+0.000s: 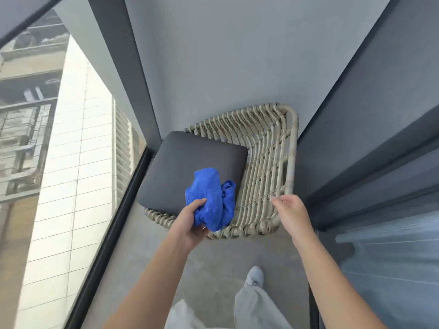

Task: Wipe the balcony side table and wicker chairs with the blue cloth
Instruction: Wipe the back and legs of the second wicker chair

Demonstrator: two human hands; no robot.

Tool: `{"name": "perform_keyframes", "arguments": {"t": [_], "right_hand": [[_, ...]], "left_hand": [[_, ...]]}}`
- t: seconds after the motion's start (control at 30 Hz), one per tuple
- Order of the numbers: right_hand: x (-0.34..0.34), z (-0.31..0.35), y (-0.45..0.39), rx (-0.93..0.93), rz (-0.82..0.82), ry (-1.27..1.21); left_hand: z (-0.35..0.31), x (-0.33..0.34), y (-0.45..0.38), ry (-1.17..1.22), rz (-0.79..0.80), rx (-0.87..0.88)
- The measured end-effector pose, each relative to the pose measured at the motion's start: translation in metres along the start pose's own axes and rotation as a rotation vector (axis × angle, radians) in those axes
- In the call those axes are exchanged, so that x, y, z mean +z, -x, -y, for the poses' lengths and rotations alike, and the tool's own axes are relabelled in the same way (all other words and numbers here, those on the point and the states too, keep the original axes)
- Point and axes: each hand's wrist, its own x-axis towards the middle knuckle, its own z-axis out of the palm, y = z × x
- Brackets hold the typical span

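Left hand [190,222] grips blue cloth [212,198] above wicker chair [266,162] front edge; right hand [291,210] relaxed, fingers at armrest.

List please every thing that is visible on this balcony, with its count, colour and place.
wicker chair: one, beige, in the corner against the wall
seat cushion: one, dark grey, shifted to the chair's left side
blue cloth: one, bunched, over the cushion's front edge
floor: grey concrete, underfoot
glass railing: at the left
shoe: one, white, on the floor
left hand: holds the cloth
right hand: fingers extended at the chair's right front corner
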Motion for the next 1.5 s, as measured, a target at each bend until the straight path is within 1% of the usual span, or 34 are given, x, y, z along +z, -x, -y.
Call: {"name": "perform_keyframes", "arguments": {"t": [0.07,0.13,0.17,0.23,0.3,0.33,0.43,0.6,0.7,0.8,1.0,1.13,1.23,1.37,1.5], "right_hand": [[-0.015,-0.012,-0.028,-0.014,-0.041,0.113],[-0.027,-0.022,-0.049,0.039,-0.074,0.204],[-0.031,-0.028,-0.057,0.079,-0.057,0.217],[-0.031,-0.041,-0.070,0.188,0.037,0.154],[-0.028,-0.054,-0.077,0.303,0.152,0.005],[-0.025,-0.061,-0.080,0.333,0.188,-0.071],[-0.018,-0.069,-0.078,0.315,0.187,-0.178],[-0.004,-0.069,-0.077,0.237,0.131,-0.127],[0.007,-0.066,-0.074,0.244,0.097,-0.179],[0.015,-0.069,-0.066,0.255,0.040,-0.234],[0.030,-0.084,-0.050,0.252,-0.053,-0.329],[0.035,-0.090,-0.052,0.320,-0.015,-0.415],[0.036,-0.099,-0.053,0.319,-0.001,-0.439],[0.035,-0.096,-0.051,0.317,0.005,-0.466],[0.030,-0.093,-0.051,0.292,0.001,-0.431]], "left_hand": [[0.020,0.014,-0.016,0.021,-0.052,-0.046],[0.038,0.024,-0.033,0.030,-0.134,-0.087],[0.048,0.025,-0.041,0.030,-0.185,-0.101],[0.065,0.024,-0.057,0.017,-0.259,-0.127],[0.079,0.023,-0.069,-0.018,-0.334,-0.157],[0.085,0.021,-0.074,-0.049,-0.376,-0.168],[0.095,0.017,-0.087,-0.088,-0.457,-0.175],[0.090,0.017,-0.112,-0.022,-0.398,-0.195],[0.089,0.013,-0.124,0.019,-0.368,-0.187],[0.095,-0.001,-0.138,0.079,-0.339,-0.216],[0.094,-0.026,-0.153,0.137,-0.204,-0.274],[0.097,-0.033,-0.157,0.194,-0.143,-0.294],[0.100,-0.035,-0.155,0.210,-0.128,-0.289],[0.097,-0.038,-0.159,0.137,-0.118,-0.290],[0.098,-0.034,-0.155,0.100,-0.129,-0.268]]}}
